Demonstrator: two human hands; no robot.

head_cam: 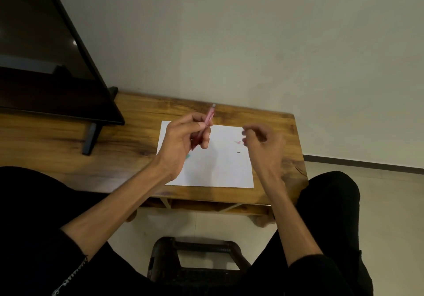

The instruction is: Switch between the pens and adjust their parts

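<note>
My left hand grips a pink pen that points up and away, held above a white sheet of paper. The sheet lies on a wooden table. My right hand hovers over the sheet's right edge with loosely curled, blurred fingers and holds nothing that I can see. A small pink piece and a small dark piece lie on the paper just left of my right hand. A bit of teal colour shows on the paper beside my left wrist.
A dark flat screen on a stand fills the table's left part. A pale wall rises behind the table. A dark stool stands on the tiled floor between my knees, which are in black trousers.
</note>
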